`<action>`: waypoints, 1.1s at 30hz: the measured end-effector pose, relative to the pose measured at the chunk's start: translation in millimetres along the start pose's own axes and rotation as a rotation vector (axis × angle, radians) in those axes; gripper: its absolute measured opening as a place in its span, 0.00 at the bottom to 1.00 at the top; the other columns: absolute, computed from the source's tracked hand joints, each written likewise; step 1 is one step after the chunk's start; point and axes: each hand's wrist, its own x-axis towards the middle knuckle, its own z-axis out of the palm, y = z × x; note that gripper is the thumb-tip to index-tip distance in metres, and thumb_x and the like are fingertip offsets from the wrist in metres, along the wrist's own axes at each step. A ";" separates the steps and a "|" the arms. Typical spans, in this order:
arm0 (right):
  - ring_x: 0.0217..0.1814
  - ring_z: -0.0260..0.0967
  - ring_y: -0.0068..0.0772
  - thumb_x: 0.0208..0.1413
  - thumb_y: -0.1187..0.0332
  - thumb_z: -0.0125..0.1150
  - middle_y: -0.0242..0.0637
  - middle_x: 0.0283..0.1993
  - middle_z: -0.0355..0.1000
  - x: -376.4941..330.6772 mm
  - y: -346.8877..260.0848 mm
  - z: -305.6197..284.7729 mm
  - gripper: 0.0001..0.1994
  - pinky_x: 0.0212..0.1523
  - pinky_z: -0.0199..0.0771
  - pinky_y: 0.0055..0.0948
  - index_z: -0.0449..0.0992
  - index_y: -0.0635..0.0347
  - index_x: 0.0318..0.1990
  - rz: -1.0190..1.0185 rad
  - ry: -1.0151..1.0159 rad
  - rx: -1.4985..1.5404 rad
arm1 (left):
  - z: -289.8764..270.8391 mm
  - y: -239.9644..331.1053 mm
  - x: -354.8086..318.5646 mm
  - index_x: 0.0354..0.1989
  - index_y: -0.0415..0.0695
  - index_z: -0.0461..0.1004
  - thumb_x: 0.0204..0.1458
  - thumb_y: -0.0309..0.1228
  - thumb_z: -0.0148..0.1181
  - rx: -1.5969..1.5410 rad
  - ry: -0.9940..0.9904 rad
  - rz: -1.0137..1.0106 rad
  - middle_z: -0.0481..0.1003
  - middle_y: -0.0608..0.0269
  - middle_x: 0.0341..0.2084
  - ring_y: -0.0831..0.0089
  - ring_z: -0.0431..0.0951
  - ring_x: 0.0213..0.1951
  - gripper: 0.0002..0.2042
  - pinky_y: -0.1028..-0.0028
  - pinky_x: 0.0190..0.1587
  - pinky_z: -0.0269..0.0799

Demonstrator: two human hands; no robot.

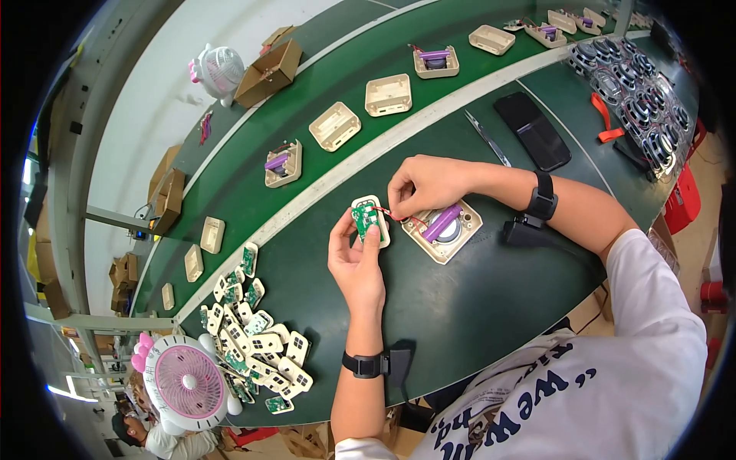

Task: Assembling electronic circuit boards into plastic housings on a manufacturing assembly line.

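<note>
My left hand [354, 257] grips a green circuit board [365, 218] set in a cream panel, its thumb on the front. My right hand [431, 184], fingertips pinched, holds a red wire [389, 214] close to the board's right edge. Just below that hand lies a cream speaker housing [455, 248] on the green table. A purple cylindrical battery [442, 223] rests in it, over a round speaker that it partly covers. The wire's far end runs toward the battery; the exact joint is too small to make out.
A pile of cream panels with boards [264, 343] lies left, beside a pink-and-white fan [188, 381]. Beyond the pale rail, cream housings [335, 126] stand along the green belt. Tweezers [487, 138], a black phone [532, 130] and many speakers [632, 100] lie to the right.
</note>
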 end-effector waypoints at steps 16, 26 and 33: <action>0.33 0.78 0.30 0.45 0.74 0.69 0.39 0.31 0.78 3.6 8.1 8.5 0.05 0.37 0.77 0.27 0.85 0.64 0.30 -0.221 0.074 -0.014 | 0.9 3.1 -2.1 0.61 0.29 0.68 0.58 0.16 0.62 0.106 -0.028 -0.023 0.77 0.51 0.50 0.70 0.80 0.50 0.22 0.73 0.53 0.79; 0.32 0.78 0.34 0.40 0.74 0.71 0.41 0.29 0.77 0.2 0.8 10.8 0.05 0.36 0.77 0.30 0.84 0.65 0.27 -0.218 0.131 -0.113 | 2.8 1.1 -2.2 0.60 0.27 0.70 0.56 0.13 0.62 0.212 -0.060 0.070 0.73 0.60 0.47 0.72 0.79 0.49 0.21 0.75 0.50 0.81; 0.32 0.78 0.35 0.43 0.74 0.70 0.42 0.30 0.77 2.8 7.3 13.5 0.06 0.38 0.78 0.30 0.84 0.67 0.29 -0.230 0.144 -0.143 | 1.8 0.6 -1.8 0.59 0.30 0.72 0.56 0.14 0.64 0.305 -0.067 0.158 0.73 0.60 0.47 0.73 0.79 0.48 0.21 0.76 0.50 0.81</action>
